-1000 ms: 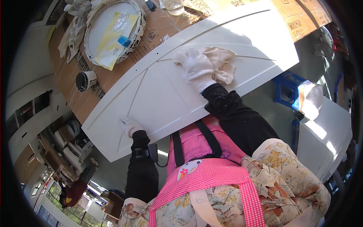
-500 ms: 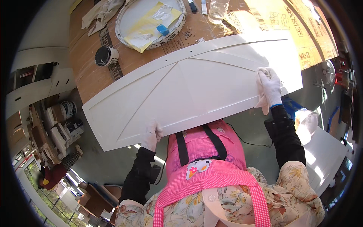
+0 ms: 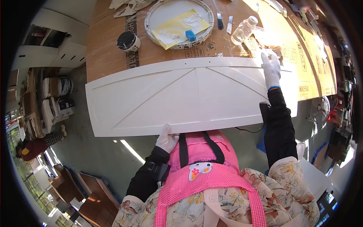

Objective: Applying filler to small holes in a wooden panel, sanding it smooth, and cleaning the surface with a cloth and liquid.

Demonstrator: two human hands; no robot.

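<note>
A long white panel (image 3: 159, 98) with raised strips forming slanted lines lies on the cardboard-covered table, its near edge jutting over the front. My left hand (image 3: 167, 140), in a white glove, grips that near edge, thumb on top and fingers hidden beneath. My right hand (image 3: 271, 70), also gloved, is stretched out to the panel's far right edge in strong sunlight. Its fingers are curled at a cloth (image 3: 277, 50), which glare partly washes out. Close by, a clear bottle (image 3: 244, 31) leans in the view, and two small scrapers (image 3: 229, 25) lie left of it.
A round white lid (image 3: 151, 30) bears a yellow sheet (image 3: 177, 30) and a blue block (image 3: 190, 35). A dark-topped jar (image 3: 128, 41) and a pale rag (image 3: 132, 6) are at the left. A fan (image 3: 321, 109) stands at right; another person (image 3: 36, 148) is at far left.
My right hand has moved from the panel's near right part to its far edge with the cloth. The panel has turned slightly and shifted; my left hand now holds farther along its near edge.
</note>
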